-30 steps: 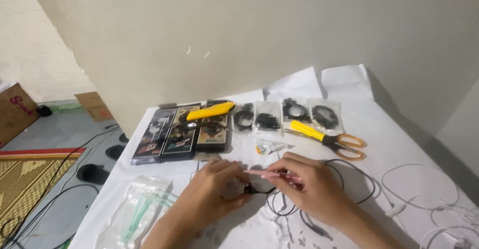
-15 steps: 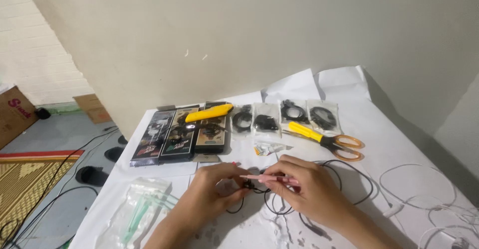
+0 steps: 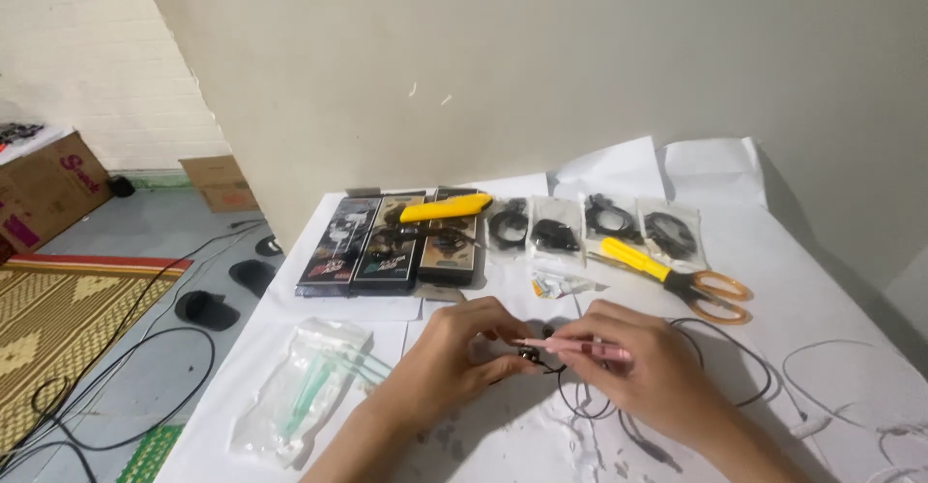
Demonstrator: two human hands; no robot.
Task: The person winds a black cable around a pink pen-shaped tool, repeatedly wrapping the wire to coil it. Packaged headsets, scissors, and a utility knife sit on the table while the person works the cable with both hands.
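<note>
My left hand (image 3: 452,352) pinches a small black part (image 3: 530,355) at the end of a black cable (image 3: 715,333), held just above the white table (image 3: 831,290). My right hand (image 3: 646,367) grips a thin pink tool (image 3: 575,348), its tip at that black part. Both hands meet at the table's near middle. The cable loops away to the right behind my right hand. What the black part is exactly stays too small to tell.
Behind the hands lie three dark flat boxes (image 3: 387,243), a yellow utility knife (image 3: 447,207), several clear bags of black cables (image 3: 592,220), yellow-handled scissors (image 3: 681,278) and a small wrapper (image 3: 556,285). A plastic bag with green swabs (image 3: 302,391) lies left. White cables (image 3: 851,386) trail right.
My hands have drawn slightly apart, and the pink tool now shows between them with its tip on the small black part. The head view has shifted a little.
</note>
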